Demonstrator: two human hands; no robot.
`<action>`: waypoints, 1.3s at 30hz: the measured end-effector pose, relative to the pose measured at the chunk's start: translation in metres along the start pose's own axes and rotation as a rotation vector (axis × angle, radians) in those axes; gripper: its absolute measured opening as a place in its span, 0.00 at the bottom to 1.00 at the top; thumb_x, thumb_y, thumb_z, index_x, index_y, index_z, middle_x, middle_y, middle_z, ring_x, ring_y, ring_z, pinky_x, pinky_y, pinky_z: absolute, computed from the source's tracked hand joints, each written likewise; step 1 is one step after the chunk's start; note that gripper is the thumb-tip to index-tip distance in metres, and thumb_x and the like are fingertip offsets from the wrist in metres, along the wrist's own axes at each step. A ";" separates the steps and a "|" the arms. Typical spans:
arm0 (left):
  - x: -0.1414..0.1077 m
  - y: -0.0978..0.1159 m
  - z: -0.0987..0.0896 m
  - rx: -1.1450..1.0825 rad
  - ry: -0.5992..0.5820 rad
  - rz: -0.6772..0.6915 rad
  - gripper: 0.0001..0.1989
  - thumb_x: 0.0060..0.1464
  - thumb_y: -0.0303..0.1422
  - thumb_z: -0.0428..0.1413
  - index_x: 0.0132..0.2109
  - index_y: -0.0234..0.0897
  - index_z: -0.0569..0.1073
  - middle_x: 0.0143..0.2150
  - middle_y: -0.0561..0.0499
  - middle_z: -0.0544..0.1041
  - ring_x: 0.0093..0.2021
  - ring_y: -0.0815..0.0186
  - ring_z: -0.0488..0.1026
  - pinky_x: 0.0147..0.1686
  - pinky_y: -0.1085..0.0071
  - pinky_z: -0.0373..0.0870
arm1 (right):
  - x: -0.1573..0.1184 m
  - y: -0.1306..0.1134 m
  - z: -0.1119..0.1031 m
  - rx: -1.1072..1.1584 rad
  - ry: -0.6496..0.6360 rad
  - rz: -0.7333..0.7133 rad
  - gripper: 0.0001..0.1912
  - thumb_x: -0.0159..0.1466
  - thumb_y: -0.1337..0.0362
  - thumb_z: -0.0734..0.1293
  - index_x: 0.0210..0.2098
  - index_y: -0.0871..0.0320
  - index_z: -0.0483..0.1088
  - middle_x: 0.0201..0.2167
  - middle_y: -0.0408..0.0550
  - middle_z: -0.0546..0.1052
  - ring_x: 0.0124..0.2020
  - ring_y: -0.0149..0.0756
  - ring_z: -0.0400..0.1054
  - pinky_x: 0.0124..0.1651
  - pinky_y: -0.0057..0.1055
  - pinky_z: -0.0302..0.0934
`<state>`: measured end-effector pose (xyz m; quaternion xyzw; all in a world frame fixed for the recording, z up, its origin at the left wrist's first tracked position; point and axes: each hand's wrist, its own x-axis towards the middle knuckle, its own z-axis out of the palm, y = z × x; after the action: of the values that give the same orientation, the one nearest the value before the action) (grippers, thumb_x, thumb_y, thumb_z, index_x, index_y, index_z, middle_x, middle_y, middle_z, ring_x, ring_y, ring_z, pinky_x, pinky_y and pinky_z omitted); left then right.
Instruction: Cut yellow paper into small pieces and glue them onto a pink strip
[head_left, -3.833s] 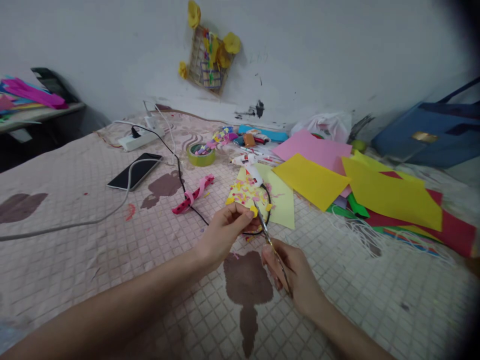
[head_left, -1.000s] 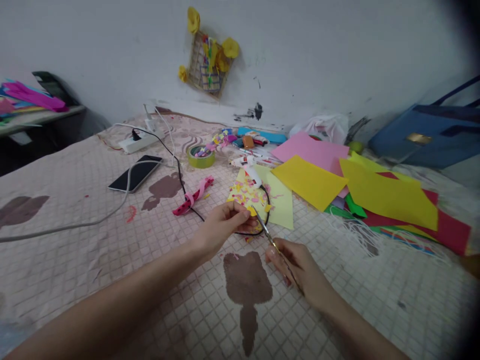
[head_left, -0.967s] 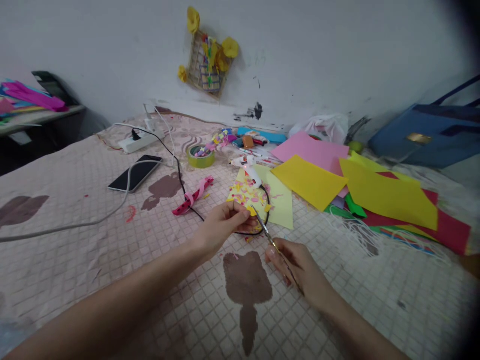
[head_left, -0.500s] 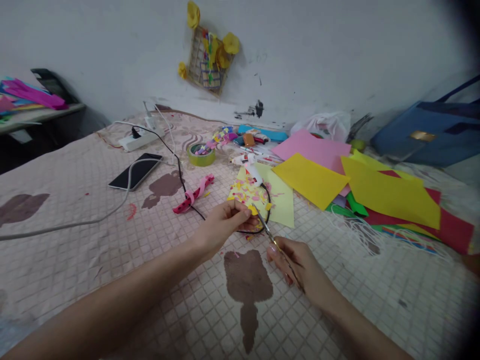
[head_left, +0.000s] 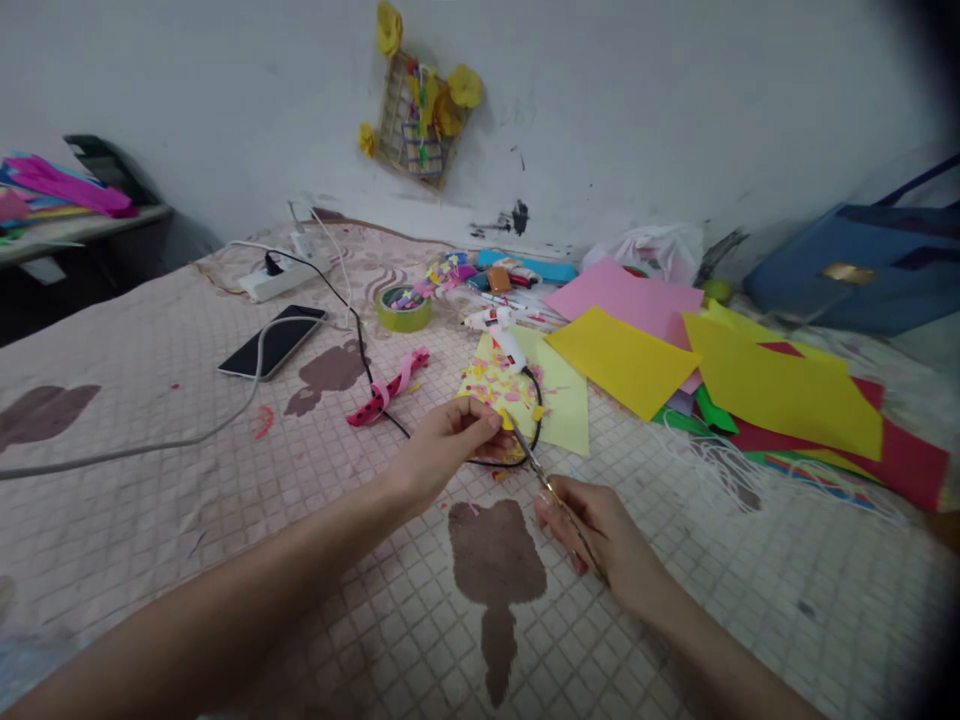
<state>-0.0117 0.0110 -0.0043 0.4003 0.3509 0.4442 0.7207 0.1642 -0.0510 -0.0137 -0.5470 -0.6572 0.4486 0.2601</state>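
Note:
My left hand (head_left: 454, 445) pinches a small yellow paper piece (head_left: 507, 419) between thumb and fingers. Scissors (head_left: 537, 468) are gripped in my right hand (head_left: 589, 530), their blade tips at the edge of that piece. Under and beyond the hands lies a pale yellow sheet (head_left: 566, 410), strewn with tiny pink and yellow paper scraps (head_left: 487, 383). On the sheet's far edge rests a white glue gun (head_left: 508, 345), its black cord looping around behind my left fingers. A pink and red dotted strip (head_left: 386, 388) lies to the left.
Coloured sheets (head_left: 622, 360) are piled on the right, with white string (head_left: 720, 465) in front. Left of centre are a phone (head_left: 274, 342), a power strip (head_left: 285, 278) and a tape roll (head_left: 405, 308). A blue bag (head_left: 862, 265) stands far right; cables cross the cloth.
Both hands stay nearly in place. The scissor blades and the yellow paper piece have shifted very slightly against each other.

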 end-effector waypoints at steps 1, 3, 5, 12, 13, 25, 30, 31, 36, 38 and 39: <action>0.000 0.000 0.000 0.002 -0.001 0.000 0.11 0.46 0.34 0.61 0.31 0.31 0.67 0.27 0.52 0.75 0.28 0.73 0.72 0.33 0.75 0.69 | 0.000 0.000 0.000 0.000 0.001 -0.001 0.22 0.63 0.48 0.55 0.20 0.57 0.57 0.15 0.37 0.57 0.15 0.26 0.52 0.18 0.24 0.46; 0.000 0.001 0.000 0.009 -0.005 -0.001 0.12 0.46 0.34 0.61 0.31 0.31 0.67 0.26 0.52 0.75 0.27 0.73 0.72 0.32 0.75 0.69 | 0.000 0.001 0.001 0.001 0.002 0.001 0.22 0.63 0.48 0.55 0.20 0.57 0.56 0.15 0.37 0.57 0.15 0.26 0.52 0.18 0.24 0.46; -0.001 0.002 0.000 0.024 -0.006 0.001 0.12 0.46 0.35 0.61 0.31 0.31 0.67 0.27 0.52 0.74 0.28 0.73 0.72 0.32 0.74 0.69 | 0.000 0.002 0.001 0.007 -0.002 0.001 0.22 0.63 0.49 0.55 0.20 0.57 0.56 0.15 0.37 0.57 0.15 0.26 0.51 0.17 0.24 0.46; -0.001 0.002 -0.001 0.089 0.001 0.026 0.11 0.48 0.35 0.59 0.31 0.32 0.67 0.26 0.52 0.74 0.27 0.73 0.71 0.32 0.74 0.69 | 0.001 0.007 0.003 0.002 -0.001 0.011 0.20 0.63 0.51 0.56 0.21 0.57 0.57 0.17 0.38 0.57 0.16 0.26 0.51 0.18 0.23 0.46; -0.001 0.002 -0.002 0.093 0.001 0.029 0.11 0.48 0.35 0.59 0.31 0.32 0.67 0.26 0.52 0.74 0.27 0.73 0.71 0.32 0.74 0.69 | 0.001 0.007 0.003 -0.005 0.000 0.010 0.20 0.63 0.52 0.56 0.21 0.57 0.57 0.17 0.38 0.57 0.16 0.26 0.51 0.18 0.23 0.45; 0.001 0.009 -0.005 0.204 -0.023 0.061 0.09 0.49 0.34 0.58 0.30 0.31 0.68 0.25 0.53 0.73 0.26 0.73 0.71 0.31 0.74 0.69 | 0.000 0.000 0.000 -0.150 0.026 -0.048 0.19 0.62 0.54 0.58 0.19 0.56 0.54 0.14 0.38 0.57 0.17 0.28 0.51 0.19 0.25 0.44; 0.000 0.010 -0.006 0.230 -0.028 0.055 0.09 0.50 0.34 0.58 0.30 0.31 0.68 0.26 0.52 0.73 0.26 0.73 0.71 0.31 0.74 0.69 | 0.001 0.000 0.000 -0.151 0.023 -0.040 0.20 0.62 0.52 0.59 0.19 0.56 0.55 0.14 0.38 0.57 0.17 0.28 0.51 0.19 0.25 0.45; 0.000 0.010 -0.005 0.223 -0.027 0.051 0.09 0.50 0.34 0.58 0.30 0.31 0.68 0.26 0.52 0.73 0.26 0.73 0.71 0.32 0.74 0.69 | 0.001 -0.001 0.000 -0.130 0.020 -0.036 0.20 0.62 0.51 0.58 0.19 0.56 0.55 0.14 0.38 0.58 0.17 0.28 0.52 0.19 0.25 0.45; -0.001 0.006 -0.002 0.131 -0.024 0.021 0.10 0.50 0.34 0.58 0.31 0.32 0.66 0.26 0.52 0.74 0.27 0.72 0.72 0.32 0.74 0.69 | 0.000 0.000 0.004 0.055 -0.012 0.022 0.23 0.62 0.46 0.55 0.21 0.57 0.58 0.14 0.37 0.57 0.15 0.27 0.52 0.17 0.24 0.45; -0.002 0.004 0.000 0.093 -0.026 0.016 0.10 0.49 0.34 0.58 0.31 0.32 0.66 0.27 0.51 0.74 0.28 0.72 0.72 0.33 0.73 0.69 | -0.001 -0.001 0.006 0.103 -0.017 0.040 0.23 0.62 0.46 0.55 0.22 0.57 0.59 0.14 0.36 0.57 0.14 0.26 0.51 0.17 0.24 0.45; -0.002 0.003 0.000 0.081 -0.023 0.017 0.10 0.49 0.34 0.58 0.31 0.32 0.66 0.27 0.51 0.74 0.28 0.72 0.72 0.34 0.73 0.69 | -0.001 -0.001 0.007 0.117 -0.017 0.045 0.23 0.62 0.46 0.55 0.22 0.57 0.59 0.13 0.36 0.57 0.14 0.26 0.51 0.17 0.24 0.45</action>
<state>-0.0132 0.0098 -0.0014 0.4374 0.3569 0.4310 0.7039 0.1582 -0.0543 -0.0161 -0.5416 -0.6197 0.4966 0.2757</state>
